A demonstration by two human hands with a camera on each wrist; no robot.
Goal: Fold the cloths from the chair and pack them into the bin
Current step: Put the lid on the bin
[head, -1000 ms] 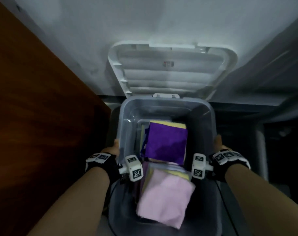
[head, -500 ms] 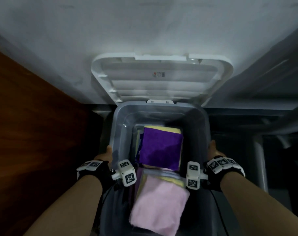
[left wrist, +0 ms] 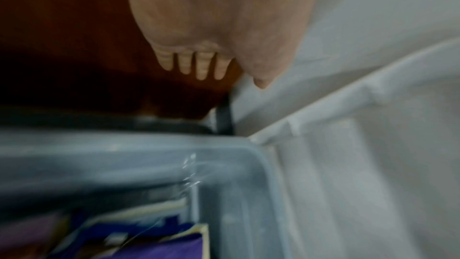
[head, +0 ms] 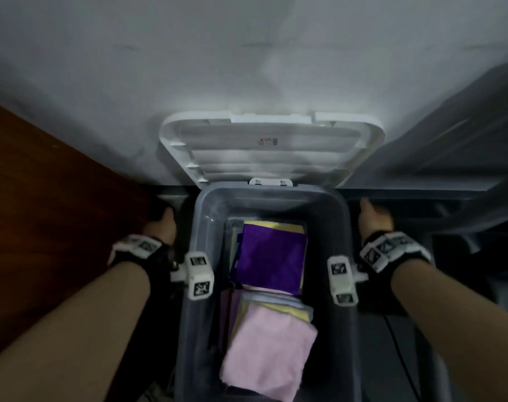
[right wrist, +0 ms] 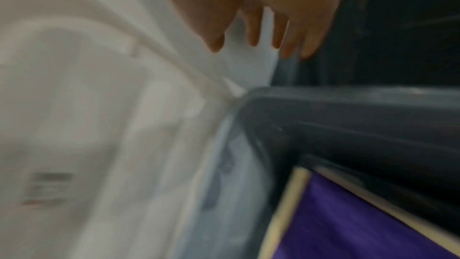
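The left hand (head: pixel 161 226) hung outside the grey plastic bin's (head: pixel 201 216) left wall, fingers (left wrist: pixel 201 67) straight and empty. Inside lay folded soft cloths, purple (head: pixel 271 258) at the far end, pink (head: pixel 268 351) nearer. Beyond the right wall the right hand (head: pixel 373 217) hung spread and empty; the ribbed white lid (head: pixel 271 153), propped upright, might drop if bumped.

I see a translucent grey bin (head: pixel 197 285) with a white ribbed lid (head: pixel 271 153). Inside, a plain deep purple cloth (head: pixel 271 258) and a plain pale pink cloth (head: pixel 267 355) top pale yellow layers (head: pixel 300 313). Beside it stands a reddish-brown wooden panel (head: pixel 44 216).
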